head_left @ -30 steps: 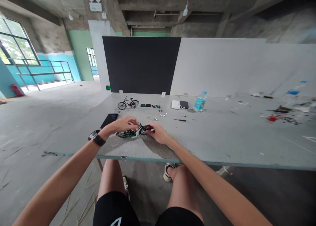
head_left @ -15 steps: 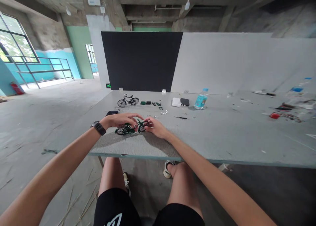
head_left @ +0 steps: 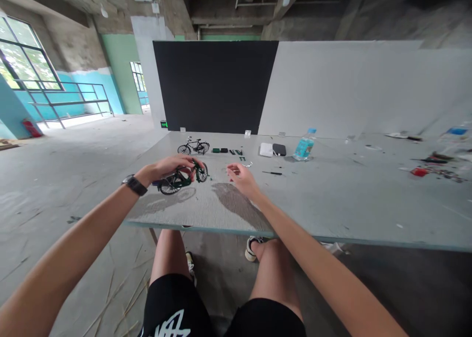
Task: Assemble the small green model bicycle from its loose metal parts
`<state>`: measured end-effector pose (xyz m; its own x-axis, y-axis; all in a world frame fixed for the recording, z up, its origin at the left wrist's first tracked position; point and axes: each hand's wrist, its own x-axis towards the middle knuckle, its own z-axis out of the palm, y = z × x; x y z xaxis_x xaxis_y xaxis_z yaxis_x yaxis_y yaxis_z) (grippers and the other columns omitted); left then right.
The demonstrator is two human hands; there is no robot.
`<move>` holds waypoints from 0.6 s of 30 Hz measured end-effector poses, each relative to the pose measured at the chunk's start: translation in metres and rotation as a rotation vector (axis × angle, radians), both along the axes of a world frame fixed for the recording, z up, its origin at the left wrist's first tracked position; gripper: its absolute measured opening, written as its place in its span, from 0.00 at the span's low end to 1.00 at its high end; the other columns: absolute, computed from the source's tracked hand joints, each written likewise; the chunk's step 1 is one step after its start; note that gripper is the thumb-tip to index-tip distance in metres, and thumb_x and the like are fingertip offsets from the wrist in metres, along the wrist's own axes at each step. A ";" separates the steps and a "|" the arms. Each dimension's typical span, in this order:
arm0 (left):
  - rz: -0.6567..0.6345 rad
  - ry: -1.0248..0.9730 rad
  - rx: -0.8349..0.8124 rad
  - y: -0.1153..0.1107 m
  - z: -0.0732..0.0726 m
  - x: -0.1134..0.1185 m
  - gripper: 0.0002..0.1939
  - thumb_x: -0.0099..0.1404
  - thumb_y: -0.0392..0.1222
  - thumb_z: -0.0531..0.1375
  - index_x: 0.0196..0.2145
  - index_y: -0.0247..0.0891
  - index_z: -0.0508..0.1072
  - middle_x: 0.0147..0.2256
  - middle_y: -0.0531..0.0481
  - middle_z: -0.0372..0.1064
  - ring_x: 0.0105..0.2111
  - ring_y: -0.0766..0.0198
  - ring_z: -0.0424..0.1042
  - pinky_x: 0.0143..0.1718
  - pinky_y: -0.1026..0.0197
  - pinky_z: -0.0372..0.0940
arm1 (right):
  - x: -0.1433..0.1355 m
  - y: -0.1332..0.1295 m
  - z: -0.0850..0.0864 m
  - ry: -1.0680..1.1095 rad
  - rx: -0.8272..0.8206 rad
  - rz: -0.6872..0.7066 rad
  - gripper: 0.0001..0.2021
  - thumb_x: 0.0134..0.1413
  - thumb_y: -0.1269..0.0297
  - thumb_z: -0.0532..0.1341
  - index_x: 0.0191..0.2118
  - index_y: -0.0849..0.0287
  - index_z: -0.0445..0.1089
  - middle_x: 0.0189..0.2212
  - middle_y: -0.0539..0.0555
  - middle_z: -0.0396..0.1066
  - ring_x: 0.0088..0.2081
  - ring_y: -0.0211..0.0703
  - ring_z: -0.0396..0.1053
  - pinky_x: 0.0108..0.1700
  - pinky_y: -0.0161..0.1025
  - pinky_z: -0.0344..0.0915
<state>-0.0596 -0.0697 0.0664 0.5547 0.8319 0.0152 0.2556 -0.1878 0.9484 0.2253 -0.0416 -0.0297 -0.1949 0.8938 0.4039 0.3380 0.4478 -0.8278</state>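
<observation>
My left hand (head_left: 171,166) is closed on a green model bicycle (head_left: 175,182), its fingers around the frame near the front end. The bicycle's shadow lies apart from it on the tabletop, so it appears lifted. To its right, my right hand (head_left: 243,179) is just above the table, thumb and fingers drawn together at a thin silver piece. Whether that piece is gripped cannot be made out. Behind the hand lies a bent silver part (head_left: 249,164). A black model bicycle (head_left: 193,147) stands upright farther back.
Small green and black parts (head_left: 220,150) lie in a row beyond my hands. A screwdriver (head_left: 272,173), a white case (head_left: 266,149), a dark case (head_left: 279,150) and a water bottle (head_left: 304,145) are to the right. The table's front edge (head_left: 228,228) is near my knees.
My right hand has left the green bicycle and moved right, to the small silver parts. My left hand has shifted left and slightly up with the bicycle.
</observation>
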 end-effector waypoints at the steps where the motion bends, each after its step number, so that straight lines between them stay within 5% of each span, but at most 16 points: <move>1: 0.070 -0.006 0.040 0.000 0.006 -0.006 0.14 0.56 0.44 0.64 0.40 0.38 0.81 0.29 0.44 0.76 0.32 0.57 0.77 0.37 0.58 0.69 | 0.000 0.002 0.002 -0.045 0.032 0.002 0.15 0.62 0.51 0.60 0.46 0.55 0.73 0.44 0.61 0.75 0.41 0.49 0.73 0.41 0.47 0.73; 3: 0.160 -0.009 0.091 0.002 0.011 -0.014 0.11 0.54 0.42 0.65 0.36 0.38 0.81 0.28 0.46 0.76 0.30 0.58 0.77 0.35 0.59 0.69 | -0.005 0.006 0.006 -0.143 0.094 0.068 0.10 0.61 0.57 0.61 0.43 0.54 0.75 0.42 0.60 0.76 0.41 0.50 0.73 0.44 0.49 0.71; 6: 0.117 0.053 0.013 0.004 0.007 -0.018 0.12 0.54 0.42 0.64 0.36 0.38 0.82 0.27 0.45 0.76 0.30 0.57 0.77 0.33 0.60 0.68 | -0.017 0.015 0.015 -0.248 0.128 0.146 0.08 0.60 0.63 0.62 0.41 0.54 0.77 0.43 0.59 0.77 0.43 0.51 0.73 0.47 0.50 0.69; 10: 0.068 0.092 -0.095 0.002 -0.001 -0.023 0.15 0.55 0.43 0.63 0.39 0.36 0.82 0.27 0.43 0.76 0.30 0.56 0.77 0.31 0.60 0.68 | -0.022 0.028 0.031 -0.258 0.216 0.053 0.11 0.62 0.64 0.57 0.43 0.57 0.77 0.41 0.59 0.78 0.41 0.50 0.73 0.47 0.48 0.68; 18: 0.074 0.036 -0.149 -0.008 -0.001 -0.055 0.18 0.59 0.44 0.62 0.46 0.36 0.80 0.32 0.42 0.76 0.35 0.55 0.77 0.34 0.59 0.68 | 0.038 0.043 0.024 -0.234 0.228 -0.160 0.10 0.60 0.63 0.57 0.42 0.58 0.74 0.40 0.60 0.77 0.40 0.52 0.74 0.47 0.49 0.67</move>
<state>-0.1151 -0.0776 0.0652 0.4900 0.8620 -0.1297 0.2974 -0.0255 0.9544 0.2629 0.0016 -0.0052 -0.1712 0.8123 0.5575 0.5872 0.5385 -0.6043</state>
